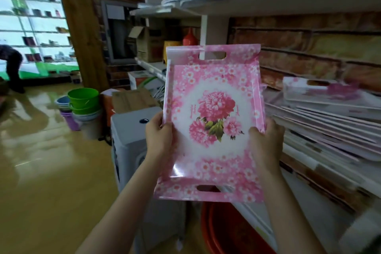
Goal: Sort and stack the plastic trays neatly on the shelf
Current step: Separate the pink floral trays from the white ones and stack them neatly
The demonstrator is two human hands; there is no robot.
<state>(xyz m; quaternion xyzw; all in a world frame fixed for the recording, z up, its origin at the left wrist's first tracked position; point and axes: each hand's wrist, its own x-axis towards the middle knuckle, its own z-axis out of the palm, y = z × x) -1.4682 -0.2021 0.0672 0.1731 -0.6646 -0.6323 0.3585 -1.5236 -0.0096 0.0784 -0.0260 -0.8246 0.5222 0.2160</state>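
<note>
A pink floral rectangular plastic tray (pixel 212 121) is being held at frame centre, gripped along its long edges by the left hand (pixel 158 136) and right hand (pixel 266 142). Judged mid-sorting; next, alignment is being called for over the slumped stack of trays (pixel 329 121) on the shelf (pixel 309 208) at right.

Pink floral tray (pixel 214 88) between left hand (pixel 158 132) and right hand (pixel 266 140)
</note>
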